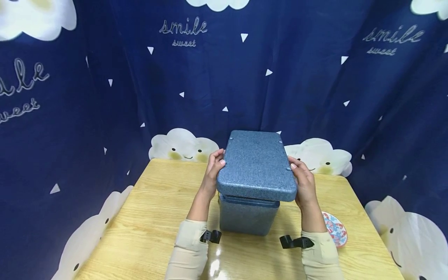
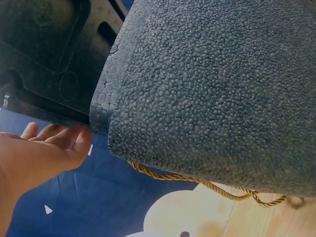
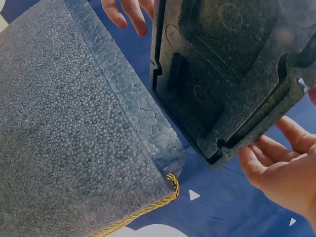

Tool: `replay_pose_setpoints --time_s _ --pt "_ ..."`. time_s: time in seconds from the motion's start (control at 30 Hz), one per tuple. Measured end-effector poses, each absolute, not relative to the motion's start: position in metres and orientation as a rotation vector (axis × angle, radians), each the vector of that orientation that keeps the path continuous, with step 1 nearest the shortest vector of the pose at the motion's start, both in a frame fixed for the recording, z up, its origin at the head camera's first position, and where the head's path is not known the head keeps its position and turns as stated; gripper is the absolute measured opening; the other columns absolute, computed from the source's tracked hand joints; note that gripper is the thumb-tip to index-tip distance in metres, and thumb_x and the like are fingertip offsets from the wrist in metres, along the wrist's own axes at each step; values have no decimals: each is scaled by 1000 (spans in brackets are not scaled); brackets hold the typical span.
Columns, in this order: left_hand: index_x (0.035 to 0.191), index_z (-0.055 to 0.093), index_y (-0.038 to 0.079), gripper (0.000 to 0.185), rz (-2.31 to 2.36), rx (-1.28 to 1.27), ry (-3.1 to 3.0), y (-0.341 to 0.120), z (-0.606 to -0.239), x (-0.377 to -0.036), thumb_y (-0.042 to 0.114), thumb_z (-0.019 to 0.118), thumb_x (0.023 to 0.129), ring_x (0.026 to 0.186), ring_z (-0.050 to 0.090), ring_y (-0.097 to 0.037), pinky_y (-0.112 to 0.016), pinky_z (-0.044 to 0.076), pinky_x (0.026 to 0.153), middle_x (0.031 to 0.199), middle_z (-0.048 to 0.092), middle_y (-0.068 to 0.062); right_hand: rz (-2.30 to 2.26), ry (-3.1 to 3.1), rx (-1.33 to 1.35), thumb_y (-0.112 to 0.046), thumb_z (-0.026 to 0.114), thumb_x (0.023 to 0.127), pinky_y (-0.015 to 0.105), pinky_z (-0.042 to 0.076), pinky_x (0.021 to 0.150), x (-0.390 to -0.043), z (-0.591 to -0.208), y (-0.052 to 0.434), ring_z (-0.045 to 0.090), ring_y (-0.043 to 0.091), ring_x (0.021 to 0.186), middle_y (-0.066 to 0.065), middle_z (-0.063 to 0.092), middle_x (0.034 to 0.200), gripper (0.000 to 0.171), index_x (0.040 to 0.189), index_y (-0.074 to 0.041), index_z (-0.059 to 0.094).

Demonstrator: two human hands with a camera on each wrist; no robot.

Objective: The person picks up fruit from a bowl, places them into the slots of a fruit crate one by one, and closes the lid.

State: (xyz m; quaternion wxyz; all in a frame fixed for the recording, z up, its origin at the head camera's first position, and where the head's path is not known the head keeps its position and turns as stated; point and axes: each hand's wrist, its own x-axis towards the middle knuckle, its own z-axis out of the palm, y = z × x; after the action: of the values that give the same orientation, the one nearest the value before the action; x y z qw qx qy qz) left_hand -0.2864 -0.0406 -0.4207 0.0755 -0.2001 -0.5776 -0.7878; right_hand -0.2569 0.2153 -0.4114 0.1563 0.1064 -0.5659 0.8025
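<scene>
A blue-grey foam box [image 1: 246, 219] stands on the table, its grainy wall close up in both wrist views. Above it, slightly skewed to the box's rim, is the matching foam lid [image 1: 259, 165]. My left hand [image 1: 211, 175] holds the lid by its left edge, thumb near the top face. On the opposite edge my right hand [image 1: 305, 184] grips it the same way. The right wrist view shows the lid's recessed underside [image 3: 222, 74], with a gap between lid and box. A twisted gold cord [image 3: 133, 215] runs along the box's side.
The box rests on a light wooden table [image 1: 168, 202]. A round disc with a red and blue pattern [image 1: 335, 229] lies to the right, partly behind my right forearm. A dark blue curtain [image 1: 210, 77] with clouds and triangles hangs around the table.
</scene>
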Motion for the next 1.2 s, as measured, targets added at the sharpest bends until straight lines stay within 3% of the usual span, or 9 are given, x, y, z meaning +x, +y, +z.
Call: replay_pose_setpoints --time_s 0.13,0.43,0.7,0.9,1.03,1.2 --pt "142 20 -3 70 -2360 -660 -1775 -41 -422 -288 26 44 83 135 17 -30 -44 14 106 146 19 -25 2305 -1623 355 -12 43 98 23 46 74 -257 -412 216 55 12 91 3 58 108 30 123 0 53" --pt "141 23 -3 64 -2376 -716 -1830 -43 -429 -289 21 42 85 132 20 -27 -40 17 104 144 22 -21 2277 -1726 359 -18 43 98 24 44 80 -252 -414 215 52 13 98 0 55 118 47 135 10 37" --pt "140 24 -6 63 -2377 -742 -1801 -43 -434 -290 17 43 85 133 18 -27 -40 16 105 146 20 -22 2277 -1766 376 -14 42 98 23 44 81 -253 -419 215 51 12 100 2 51 120 49 136 13 30" --pt "142 26 -3 58 -2377 -727 -1846 -43 -440 -291 15 44 89 133 19 -25 -39 15 106 148 20 -18 2272 -1769 381 -6 40 96 22 40 88 -255 -422 213 44 14 111 7 41 129 49 140 9 26" --pt "140 33 -4 51 -2349 -744 -1892 -43 -440 -291 11 43 92 135 15 -25 -40 13 107 149 19 -18 2222 -1810 371 -7 40 96 24 37 91 -259 -424 211 39 18 118 16 36 138 45 140 5 33" --pt "132 39 -11 45 -2295 -783 -1966 -45 -433 -288 7 42 91 138 1 -30 -44 7 108 151 6 -23 2143 -1868 431 -4 38 96 26 19 104 -264 -428 211 18 25 135 24 30 143 35 123 14 48"
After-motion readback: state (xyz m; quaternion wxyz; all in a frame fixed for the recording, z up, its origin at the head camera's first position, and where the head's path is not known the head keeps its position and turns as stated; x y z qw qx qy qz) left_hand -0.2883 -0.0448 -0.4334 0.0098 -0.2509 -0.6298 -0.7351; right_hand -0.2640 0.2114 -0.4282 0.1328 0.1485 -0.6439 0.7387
